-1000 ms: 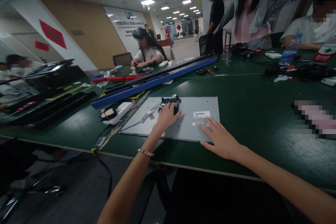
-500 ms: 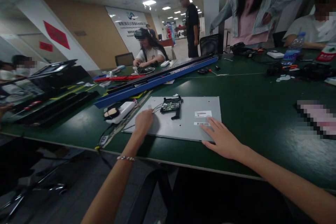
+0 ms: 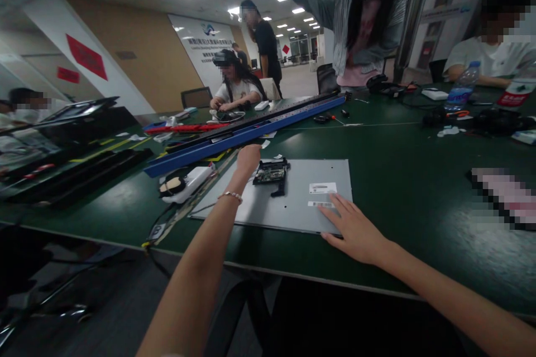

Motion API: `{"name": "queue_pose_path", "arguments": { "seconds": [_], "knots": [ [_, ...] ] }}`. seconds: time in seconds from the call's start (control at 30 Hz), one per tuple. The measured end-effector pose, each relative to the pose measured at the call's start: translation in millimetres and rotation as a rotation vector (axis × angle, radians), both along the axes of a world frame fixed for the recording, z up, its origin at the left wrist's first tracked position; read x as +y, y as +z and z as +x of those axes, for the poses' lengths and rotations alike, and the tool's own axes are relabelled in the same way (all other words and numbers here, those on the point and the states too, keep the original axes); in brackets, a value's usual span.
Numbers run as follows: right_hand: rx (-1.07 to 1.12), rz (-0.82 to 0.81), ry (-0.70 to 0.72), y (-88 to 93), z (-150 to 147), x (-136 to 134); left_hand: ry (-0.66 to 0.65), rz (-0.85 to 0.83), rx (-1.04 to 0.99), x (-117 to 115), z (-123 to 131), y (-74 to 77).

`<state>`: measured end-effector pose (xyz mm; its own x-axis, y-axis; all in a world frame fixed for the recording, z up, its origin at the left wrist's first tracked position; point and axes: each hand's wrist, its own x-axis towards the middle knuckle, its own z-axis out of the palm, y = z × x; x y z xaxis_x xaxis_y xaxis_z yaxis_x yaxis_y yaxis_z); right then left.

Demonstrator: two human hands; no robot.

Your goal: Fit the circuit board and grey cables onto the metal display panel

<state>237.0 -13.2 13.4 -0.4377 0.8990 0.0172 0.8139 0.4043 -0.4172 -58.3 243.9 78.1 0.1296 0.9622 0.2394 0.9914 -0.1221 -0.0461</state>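
A flat grey metal panel (image 3: 301,220) lies on the green table in front of me. Upon it sits a green circuit board in a black plastic frame (image 3: 270,173), with white labels (image 3: 322,188) to its right. My left hand (image 3: 249,159) is over the panel's far edge, left of the board, its fingers closed. At its fingertips shows a small white scrap (image 3: 266,144), perhaps tape; the fingers are mostly hidden behind the hand. My right hand (image 3: 352,228) rests on the panel's near right corner, fingers spread beside the labels, holding nothing.
A long blue bar (image 3: 251,136) crosses the table behind the panel. To the left are a white device with a black strap (image 3: 184,184) and black frames (image 3: 79,175). A screwdriver (image 3: 335,119), bottles (image 3: 460,89) and a phone-like object (image 3: 502,195) lie right. Several people are around.
My left hand has moved forward and right from the panel's left part to its far edge, and a white scrap now shows at its fingertips. My right hand has stayed in place.
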Motion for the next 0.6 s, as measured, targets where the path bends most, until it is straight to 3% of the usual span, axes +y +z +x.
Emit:
{"name": "queue_pose_path", "arguments": {
  "seconds": [0.13, 0.23, 0.6],
  "knots": [
    [0.000, 0.008, -0.001, 0.3, -1, 1, -0.008, -0.080, -0.017, 18, 4, -20.6],
    [0.000, 0.009, 0.001, 0.1, -1, 2, -0.014, -0.107, -0.045, 19, -6, -27.7],
    [0.005, -0.009, 0.034, 4.2, 6, -3, 0.149, -0.033, -0.182, -21, -91, -22.1]
  ]
}}
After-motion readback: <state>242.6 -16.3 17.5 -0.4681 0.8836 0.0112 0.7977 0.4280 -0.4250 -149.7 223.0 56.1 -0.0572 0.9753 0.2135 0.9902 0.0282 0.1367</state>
